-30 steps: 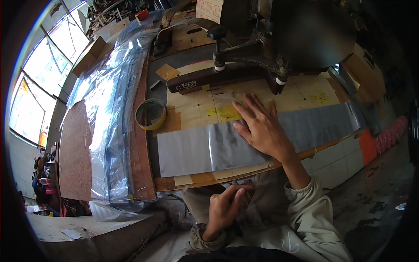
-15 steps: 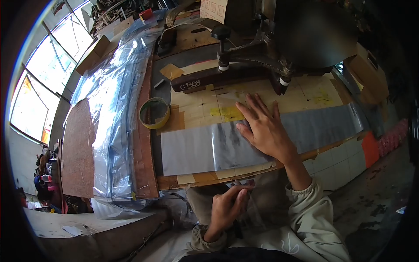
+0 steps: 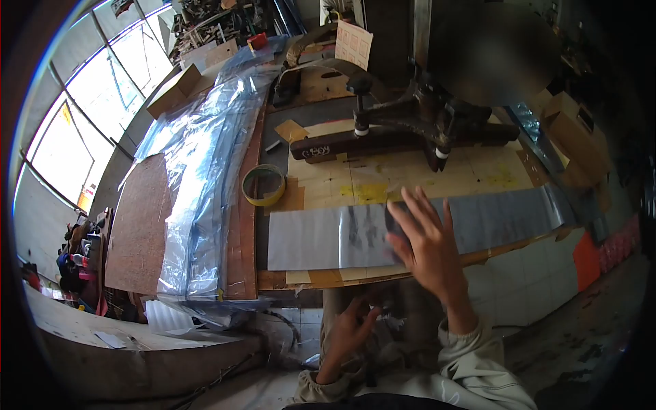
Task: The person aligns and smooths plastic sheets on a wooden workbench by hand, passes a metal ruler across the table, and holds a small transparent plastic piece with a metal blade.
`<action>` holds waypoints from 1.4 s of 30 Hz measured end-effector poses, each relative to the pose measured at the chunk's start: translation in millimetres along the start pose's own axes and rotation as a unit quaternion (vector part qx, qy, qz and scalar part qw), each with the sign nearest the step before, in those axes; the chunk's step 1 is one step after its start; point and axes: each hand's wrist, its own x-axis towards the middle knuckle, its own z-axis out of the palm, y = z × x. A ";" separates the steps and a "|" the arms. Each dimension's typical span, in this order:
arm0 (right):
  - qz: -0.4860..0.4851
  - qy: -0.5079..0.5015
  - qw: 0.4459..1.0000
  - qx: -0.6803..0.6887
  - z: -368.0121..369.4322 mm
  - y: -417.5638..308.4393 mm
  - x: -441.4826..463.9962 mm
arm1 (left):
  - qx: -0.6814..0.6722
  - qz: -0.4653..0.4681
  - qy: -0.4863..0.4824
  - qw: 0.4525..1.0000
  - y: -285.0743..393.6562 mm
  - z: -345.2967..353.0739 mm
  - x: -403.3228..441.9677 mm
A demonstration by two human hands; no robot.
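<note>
A: Hands, quick?

B: Right hand: open, fingers spread, over the grey sheet, nothing visible in its grip. Touching or hovering, can't tell. Left hand: partly curled, beyond the near edge of the table. Dim and blurred there; can't tell if it holds anything.

A: Sheet position?

B: Lengthwise along the table's near edge, right end toward the near right corner.

A: What could go wrong?

B: Skewing, I'd say. No weight shows on either end, so a sideways drag of the palm could swing it off line. The right end looks curled up; a sleeve could catch it.

A: Creasing?

B: Possible, if pressed unevenly. There's a bright streak left of the hand; fold or glare, can't tell.

A: Other stuff?

B: Tape roll near the sheet's far left corner; a wide sweep left could knock it. Dark bar lies farther toward the table's far edge; overreaching could bump knuckles on it.
</note>
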 end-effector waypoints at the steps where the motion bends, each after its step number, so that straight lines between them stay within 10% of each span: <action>1: 0.003 0.022 0.999 0.030 -3.0 -3.7 -14.8 | -0.019 -0.010 0.006 1.000 -8.8 5.7 1.6; 14: -0.031 0.168 0.984 -0.050 71.7 1.1 -99.3 | -0.498 -0.188 0.043 0.846 -111.7 126.8 52.8; 23: -0.067 0.184 0.967 -0.161 80.5 10.5 -94.3 | -0.235 -0.094 0.010 0.967 -234.4 181.0 78.6; 42: -0.096 0.196 0.961 -0.168 86.4 18.0 -97.1 | -0.285 -0.080 -0.027 0.955 -281.6 205.6 83.1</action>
